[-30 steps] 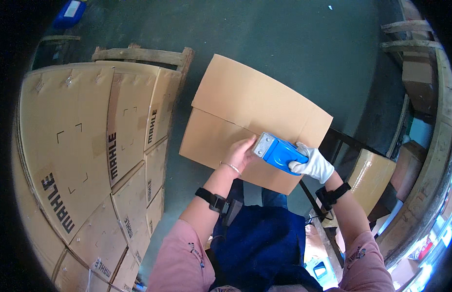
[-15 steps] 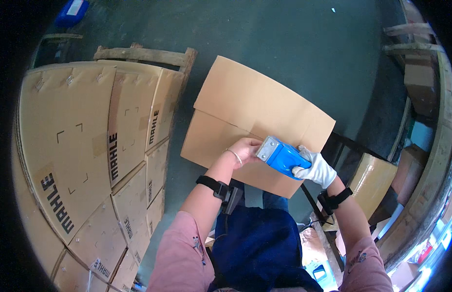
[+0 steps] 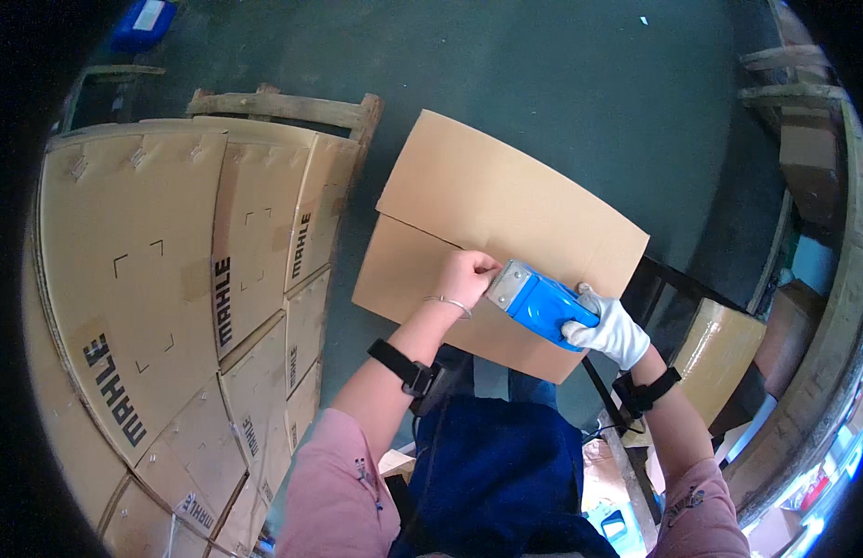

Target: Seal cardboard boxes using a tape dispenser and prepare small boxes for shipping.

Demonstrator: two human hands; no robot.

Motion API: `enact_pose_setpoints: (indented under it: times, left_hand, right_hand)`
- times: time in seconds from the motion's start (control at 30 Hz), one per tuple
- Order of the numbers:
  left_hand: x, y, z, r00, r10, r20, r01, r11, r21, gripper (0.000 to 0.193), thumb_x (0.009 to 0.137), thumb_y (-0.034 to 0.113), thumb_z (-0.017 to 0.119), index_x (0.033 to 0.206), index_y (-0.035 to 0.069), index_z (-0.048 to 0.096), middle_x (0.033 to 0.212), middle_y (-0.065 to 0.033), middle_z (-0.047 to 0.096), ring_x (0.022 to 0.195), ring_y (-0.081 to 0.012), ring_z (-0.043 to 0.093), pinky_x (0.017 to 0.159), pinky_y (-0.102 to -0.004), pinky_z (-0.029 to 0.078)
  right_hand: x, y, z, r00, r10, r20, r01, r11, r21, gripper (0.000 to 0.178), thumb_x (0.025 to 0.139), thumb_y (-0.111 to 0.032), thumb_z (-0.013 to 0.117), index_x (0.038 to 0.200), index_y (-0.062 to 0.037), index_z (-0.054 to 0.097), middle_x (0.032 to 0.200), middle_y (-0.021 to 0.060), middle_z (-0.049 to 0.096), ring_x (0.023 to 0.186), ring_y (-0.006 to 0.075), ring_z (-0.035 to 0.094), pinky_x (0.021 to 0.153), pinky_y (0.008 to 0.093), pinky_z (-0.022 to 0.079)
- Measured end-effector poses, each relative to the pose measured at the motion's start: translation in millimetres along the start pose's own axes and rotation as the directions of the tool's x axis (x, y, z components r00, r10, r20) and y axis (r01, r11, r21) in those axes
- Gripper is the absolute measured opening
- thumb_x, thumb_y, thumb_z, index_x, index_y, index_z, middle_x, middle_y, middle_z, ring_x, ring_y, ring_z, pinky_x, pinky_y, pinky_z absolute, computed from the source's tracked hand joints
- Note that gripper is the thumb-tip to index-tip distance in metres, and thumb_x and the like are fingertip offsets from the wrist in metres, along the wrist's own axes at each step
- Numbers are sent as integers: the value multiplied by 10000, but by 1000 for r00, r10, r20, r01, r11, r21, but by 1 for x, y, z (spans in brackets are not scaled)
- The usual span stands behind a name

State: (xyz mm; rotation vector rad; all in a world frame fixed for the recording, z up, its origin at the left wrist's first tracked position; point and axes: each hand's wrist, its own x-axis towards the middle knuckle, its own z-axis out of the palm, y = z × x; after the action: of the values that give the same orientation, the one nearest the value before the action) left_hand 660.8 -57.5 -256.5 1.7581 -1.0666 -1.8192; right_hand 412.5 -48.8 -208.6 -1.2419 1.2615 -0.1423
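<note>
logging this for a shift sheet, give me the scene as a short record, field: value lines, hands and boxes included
right hand: in a white glove, gripping a blue tool
left hand: ungloved, fingertips pinched close to the tool's metal end; anything between them is unclear
main box: plain cardboard box, seam across its top, below both hands
left side: stacked boxes with dark printing
beyond stack: wooden frame
upper left: blue container

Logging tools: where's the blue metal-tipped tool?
Head view, right of centre: the blue tool is in the white-gloved right hand, over the brown cardboard box.
</note>
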Motion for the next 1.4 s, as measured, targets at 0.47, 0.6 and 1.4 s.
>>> enact_pose_setpoints:
  times: [0.47,0.6,1.4]
  left_hand:
    - [29,-36,-192,824,70,-563,18,989,150,167,732,151,698,803,6,655,693,-20,630,615,-81,550,599,-216,439]
    - [58,-73,-194,840,15,-543,30,997,73,184,735,170,689,806,4,653,677,-48,633,607,-102,554,597,-241,443]
    - [52,-26,-114,926,45,-374,85,942,325,634,746,492,604,1143,7,509,1062,-163,591,1008,-289,552,874,-356,396]
  right_hand:
    - [27,-92,45,955,159,-251,-235,921,-310,488,658,-518,589,602,-35,627,558,135,584,556,257,598,568,316,480]
    - [38,-95,50,924,323,-203,-362,911,-197,513,654,-528,590,621,-18,631,554,145,583,561,265,600,578,324,480]
    - [34,-69,44,815,-267,-515,86,933,-348,441,653,-509,583,691,-79,671,597,117,612,694,243,613,747,299,467]
